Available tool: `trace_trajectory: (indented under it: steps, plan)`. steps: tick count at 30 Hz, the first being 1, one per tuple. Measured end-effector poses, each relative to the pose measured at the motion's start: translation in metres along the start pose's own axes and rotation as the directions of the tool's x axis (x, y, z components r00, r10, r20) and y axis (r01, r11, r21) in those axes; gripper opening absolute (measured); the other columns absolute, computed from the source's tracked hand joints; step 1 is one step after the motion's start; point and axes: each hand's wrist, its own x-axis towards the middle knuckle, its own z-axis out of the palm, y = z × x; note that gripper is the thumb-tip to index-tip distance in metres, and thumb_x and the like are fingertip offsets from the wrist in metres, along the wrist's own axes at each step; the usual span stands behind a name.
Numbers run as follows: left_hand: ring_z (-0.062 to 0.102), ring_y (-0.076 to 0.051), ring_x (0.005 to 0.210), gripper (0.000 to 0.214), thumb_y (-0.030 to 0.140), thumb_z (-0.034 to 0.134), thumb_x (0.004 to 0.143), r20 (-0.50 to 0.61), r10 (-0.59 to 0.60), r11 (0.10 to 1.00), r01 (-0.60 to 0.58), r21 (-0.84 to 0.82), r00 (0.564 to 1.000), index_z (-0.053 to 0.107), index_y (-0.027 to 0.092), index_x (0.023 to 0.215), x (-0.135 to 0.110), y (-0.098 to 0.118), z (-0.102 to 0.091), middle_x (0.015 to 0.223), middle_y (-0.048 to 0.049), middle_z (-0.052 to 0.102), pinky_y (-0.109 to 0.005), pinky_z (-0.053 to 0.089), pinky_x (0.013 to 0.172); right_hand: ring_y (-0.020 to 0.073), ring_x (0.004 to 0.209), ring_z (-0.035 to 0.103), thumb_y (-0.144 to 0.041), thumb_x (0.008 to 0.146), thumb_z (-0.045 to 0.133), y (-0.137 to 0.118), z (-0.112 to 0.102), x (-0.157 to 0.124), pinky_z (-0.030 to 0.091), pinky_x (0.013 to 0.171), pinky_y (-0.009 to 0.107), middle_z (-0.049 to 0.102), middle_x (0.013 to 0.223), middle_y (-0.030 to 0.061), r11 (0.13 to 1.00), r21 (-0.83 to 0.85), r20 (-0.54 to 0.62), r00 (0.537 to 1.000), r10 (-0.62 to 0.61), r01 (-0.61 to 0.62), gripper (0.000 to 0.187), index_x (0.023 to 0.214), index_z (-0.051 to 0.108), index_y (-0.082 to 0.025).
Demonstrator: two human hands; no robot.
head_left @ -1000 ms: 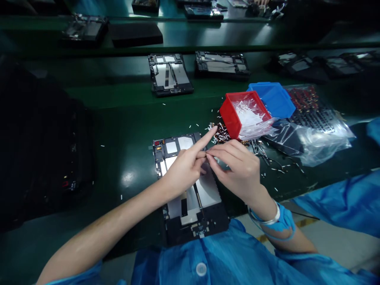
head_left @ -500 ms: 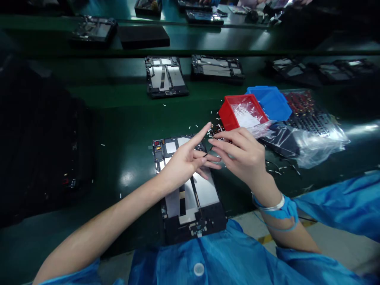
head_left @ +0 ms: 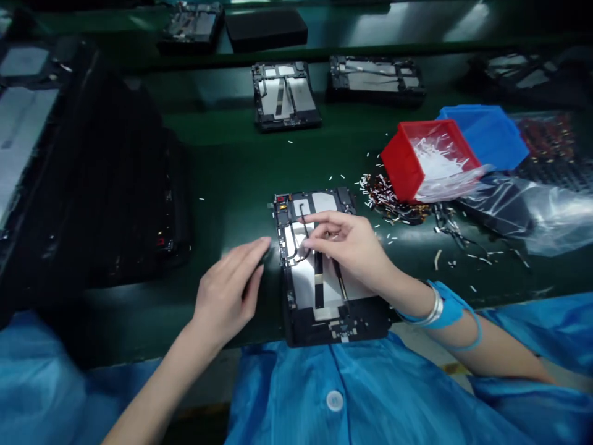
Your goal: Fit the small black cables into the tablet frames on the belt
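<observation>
An opened tablet (head_left: 306, 290), with silver plates and black strips inside, lies in front of me at the bench edge. My right hand (head_left: 354, 247) is above its upper part, thumb and forefinger closed on a thin black cable (head_left: 304, 226). The cable bends in a loop over the silver area near the tablet's left side. To the left of the tablet is my left hand (head_left: 227, 287), its fingers stretched out and the thumb apart, holding nothing. A blue band (head_left: 449, 306) circles my right wrist.
A red bin (head_left: 402, 164) of small white strips stands at right, beside a blue bin (head_left: 491, 133) and plastic bags (head_left: 546, 216). Loose cables (head_left: 393, 201) lie before it. Tall dark stacks (head_left: 125, 185) rise at left. Another opened tablet (head_left: 296, 102) lies farther back.
My hands have come apart. The right has brought the thin black cable over the tablet's upper left, and the left has withdrawn to the tablet's left side. The view has shifted.
</observation>
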Motion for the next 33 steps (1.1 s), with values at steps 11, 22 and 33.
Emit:
trace_trajectory:
  steps: [11, 22, 33]
  plan:
    - [0.062, -0.031, 0.111, 0.048, -0.003, 0.045, 0.080, 0.140, 0.208, 0.929, -0.241, 0.282, 0.968, 0.057, 0.010, 0.126, -0.027, -0.007, 0.022, 0.126, -0.0166, 0.063, -0.043, 0.054, 0.084, 0.0085, 0.057, 0.056, -0.016, 0.073, 0.069, 0.007, 0.023, -0.002, 0.041, 0.053, 0.022, 0.065, 0.063, -0.0026, 0.925, -0.374, -0.033, 0.998, 0.056, -0.064, 0.014, 0.087, 0.068, -0.016]
    - [0.062, -0.031, 0.110, 0.046, -0.005, 0.042, 0.080, 0.159, 0.220, 0.904, -0.262, 0.339, 0.962, 0.059, 0.008, 0.121, -0.023, -0.001, 0.024, 0.124, -0.0169, 0.064, -0.043, 0.054, 0.083, 0.0089, 0.056, 0.049, -0.024, 0.074, 0.069, -0.007, 0.005, 0.014, 0.036, 0.055, 0.024, 0.059, 0.060, -0.0025, 0.825, -0.564, 0.062, 0.995, 0.075, -0.027, 0.009, 0.070, 0.069, -0.016]
    - [0.062, -0.031, 0.108, 0.037, 0.002, 0.048, 0.083, 0.173, 0.195, 0.916, -0.242, 0.319, 0.966, 0.060, 0.006, 0.118, -0.019, 0.004, 0.025, 0.123, -0.0182, 0.064, -0.043, 0.053, 0.084, 0.0069, 0.051, 0.042, -0.019, 0.070, 0.070, -0.008, 0.004, 0.031, 0.030, 0.052, 0.025, 0.057, 0.056, -0.0034, 0.753, -0.654, 0.116, 0.976, 0.183, -0.063, 0.005, 0.066, 0.068, -0.016]
